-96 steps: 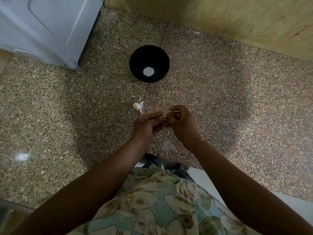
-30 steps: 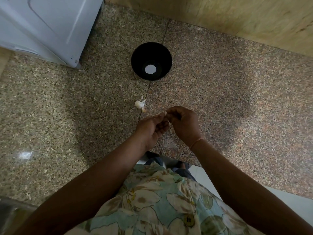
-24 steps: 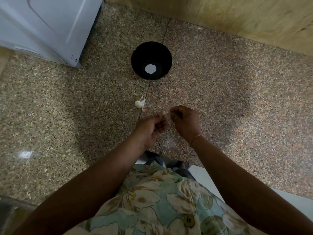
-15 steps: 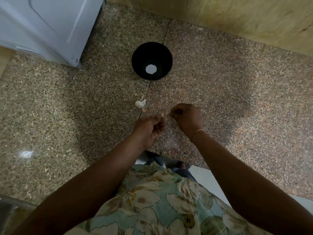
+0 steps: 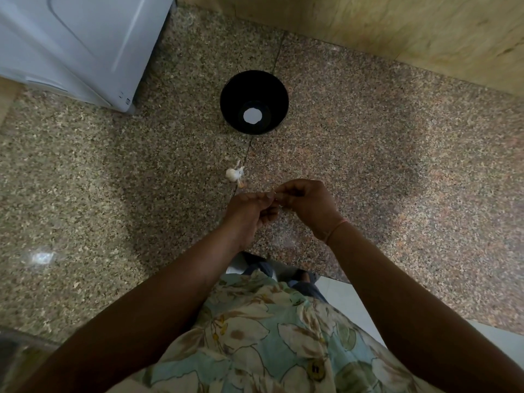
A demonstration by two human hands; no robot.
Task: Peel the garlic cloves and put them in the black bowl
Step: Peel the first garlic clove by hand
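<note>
A black bowl (image 5: 254, 89) stands on the speckled granite counter (image 5: 397, 154), with a white glare spot at its bottom. Nearer to me lies a piece of white garlic (image 5: 233, 174) with loose papery skin. My left hand (image 5: 249, 211) and my right hand (image 5: 306, 202) meet just below that garlic, fingertips together. Both pinch a small garlic clove (image 5: 273, 192), of which only a pale sliver shows between the fingers. The hands are about a hand's length short of the bowl.
A white appliance (image 5: 71, 43) fills the far left corner of the counter. A tan wall (image 5: 397, 29) runs along the back. The counter's front edge (image 5: 334, 276) lies close under my wrists, with floor and feet visible below it.
Half a second ago my hands were slightly apart; now they have come together again on the clove. The bowl and the garlic on the counter have not moved.
</note>
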